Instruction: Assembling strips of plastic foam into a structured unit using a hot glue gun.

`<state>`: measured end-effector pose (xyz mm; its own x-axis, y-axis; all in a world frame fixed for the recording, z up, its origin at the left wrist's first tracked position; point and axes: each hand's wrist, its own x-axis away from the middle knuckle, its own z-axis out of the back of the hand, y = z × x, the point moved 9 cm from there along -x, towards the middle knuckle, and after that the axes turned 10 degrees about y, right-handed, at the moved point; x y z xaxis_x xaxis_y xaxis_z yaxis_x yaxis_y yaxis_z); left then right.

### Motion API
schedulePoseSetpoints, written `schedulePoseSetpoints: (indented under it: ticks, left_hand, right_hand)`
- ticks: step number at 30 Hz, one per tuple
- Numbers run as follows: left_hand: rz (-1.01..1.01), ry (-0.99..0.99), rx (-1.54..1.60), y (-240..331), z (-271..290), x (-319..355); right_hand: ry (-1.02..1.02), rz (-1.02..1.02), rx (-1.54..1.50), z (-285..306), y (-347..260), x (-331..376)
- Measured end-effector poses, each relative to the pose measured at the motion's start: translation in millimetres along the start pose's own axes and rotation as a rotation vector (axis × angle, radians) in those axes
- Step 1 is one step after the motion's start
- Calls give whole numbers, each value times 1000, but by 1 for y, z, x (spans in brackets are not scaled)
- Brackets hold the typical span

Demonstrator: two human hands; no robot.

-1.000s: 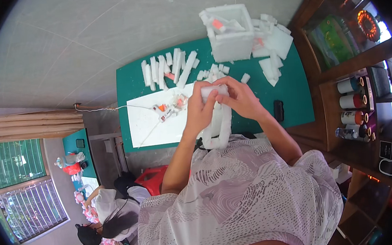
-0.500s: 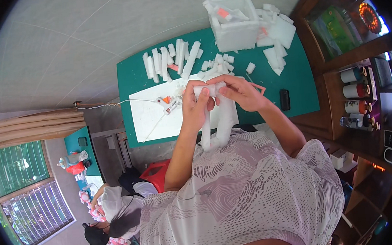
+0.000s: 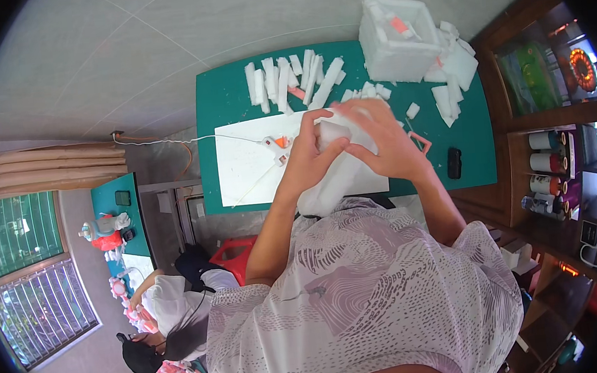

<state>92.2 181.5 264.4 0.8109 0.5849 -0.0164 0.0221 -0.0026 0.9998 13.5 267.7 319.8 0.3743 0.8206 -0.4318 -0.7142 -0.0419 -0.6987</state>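
In front of my chest I hold a white foam piece (image 3: 326, 195), thick and bent, its lower part hanging near my shirt. My left hand (image 3: 308, 159) is closed round its upper end, the thumb pressed against the foam. From the other side my right hand (image 3: 388, 146) grips the same piece, with its thumb close to the left one; its fingers are smeared by motion. Both hands hide part of the foam. Under them lies a white board (image 3: 241, 173), with a glue gun (image 3: 278, 149) on it, left of my left hand.
Foam strips (image 3: 283, 82) lie along the far side of the green table (image 3: 218, 95). A white foam box (image 3: 400, 56) stands far right beside foam sheets (image 3: 461, 68). A black case (image 3: 454, 163) lies right. Shelves border the right side; a co-worker (image 3: 174, 301) sits lower left.
My hands have turned the foam piece, and its upper end now tilts toward me. My right fingers have spread further over it. The whole view has shifted a little.
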Motion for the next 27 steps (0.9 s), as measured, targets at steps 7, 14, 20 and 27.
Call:
schedulePoseSetpoints:
  ticks: [7, 14, 20, 27]
  left_hand:
    - [-713, -352, -532, 21, 8, 26]
    - [264, -141, -135, -14, 107, 50]
    - [113, 405, 28, -4, 162, 45]
    - [44, 767, 214, -26, 143, 33]
  right_hand:
    - [-383, -51, -88, -57, -31, 2]
    - [-38, -439, -194, 20, 55, 2]
    - [71, -463, 192, 0, 199, 48]
    - [-171, -637, -669, -102, 124, 73]
